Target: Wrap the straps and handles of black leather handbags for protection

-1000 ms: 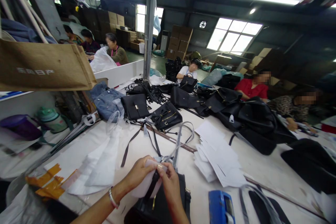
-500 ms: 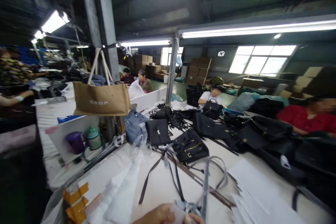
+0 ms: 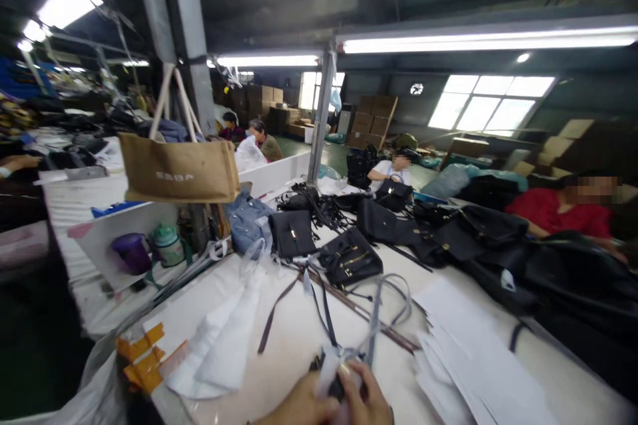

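Note:
At the bottom edge, my left hand (image 3: pixel 304 402) is closed, its thumb pressed on a small dark strap bundle with a whitish translucent wrap (image 3: pixel 327 372). My right hand (image 3: pixel 367 395) grips the same bundle from the other side, fingers bent over it. What lies under the fingers is hidden. Just beyond them, dark straps (image 3: pixel 326 312) and a grey strap (image 3: pixel 375 319) run across the white table (image 3: pixel 289 358). Two black bags, one with a flap (image 3: pixel 293 234) and one with gold zips (image 3: pixel 351 257), lie farther up.
White paper sheets (image 3: pixel 478 352) are stacked at the right, beside piled black bags (image 3: pixel 488 239). White wrapping sheets (image 3: pixel 219 352) and orange tape (image 3: pixel 142 358) lie left. A brown tote (image 3: pixel 179 169) hangs on a post. Co-workers sit beyond, one in red (image 3: pixel 558 206).
Both hands have come further up into view, with the bundle between them. My right hand's fingers now show closed over it. The whole view has shifted slightly.

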The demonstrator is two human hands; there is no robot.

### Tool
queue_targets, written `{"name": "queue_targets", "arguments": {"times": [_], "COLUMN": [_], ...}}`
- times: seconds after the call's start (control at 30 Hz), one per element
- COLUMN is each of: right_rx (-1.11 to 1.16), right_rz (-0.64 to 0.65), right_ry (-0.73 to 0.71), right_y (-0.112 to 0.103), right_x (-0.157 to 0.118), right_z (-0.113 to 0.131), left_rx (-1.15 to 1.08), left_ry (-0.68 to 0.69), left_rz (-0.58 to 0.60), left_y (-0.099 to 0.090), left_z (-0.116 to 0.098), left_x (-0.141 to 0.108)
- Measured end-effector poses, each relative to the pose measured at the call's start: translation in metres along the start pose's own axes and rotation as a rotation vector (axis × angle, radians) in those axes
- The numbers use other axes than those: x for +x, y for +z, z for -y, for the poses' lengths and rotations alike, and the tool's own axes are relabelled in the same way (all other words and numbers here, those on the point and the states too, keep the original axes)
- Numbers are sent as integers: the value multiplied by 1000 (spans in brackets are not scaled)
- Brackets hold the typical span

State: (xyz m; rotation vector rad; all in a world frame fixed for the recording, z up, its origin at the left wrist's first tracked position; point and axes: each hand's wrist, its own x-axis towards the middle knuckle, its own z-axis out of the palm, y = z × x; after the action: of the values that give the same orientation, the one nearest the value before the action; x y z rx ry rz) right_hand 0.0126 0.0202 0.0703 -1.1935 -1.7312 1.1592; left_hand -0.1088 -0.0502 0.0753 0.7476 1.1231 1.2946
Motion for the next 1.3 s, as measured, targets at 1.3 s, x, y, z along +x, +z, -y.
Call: {"name": "queue_targets", "arguments": {"times": [1.3], "right_rx": [177], "right_rz": [132], "right_ry": [176], "right_y": [-9], "right_x": [4], "right_z": [-16], "left_rx": [309], "left_ry": [90], "left_rz": [-84], "left_y": [12], "left_z": [24], "left_x": [7]}}
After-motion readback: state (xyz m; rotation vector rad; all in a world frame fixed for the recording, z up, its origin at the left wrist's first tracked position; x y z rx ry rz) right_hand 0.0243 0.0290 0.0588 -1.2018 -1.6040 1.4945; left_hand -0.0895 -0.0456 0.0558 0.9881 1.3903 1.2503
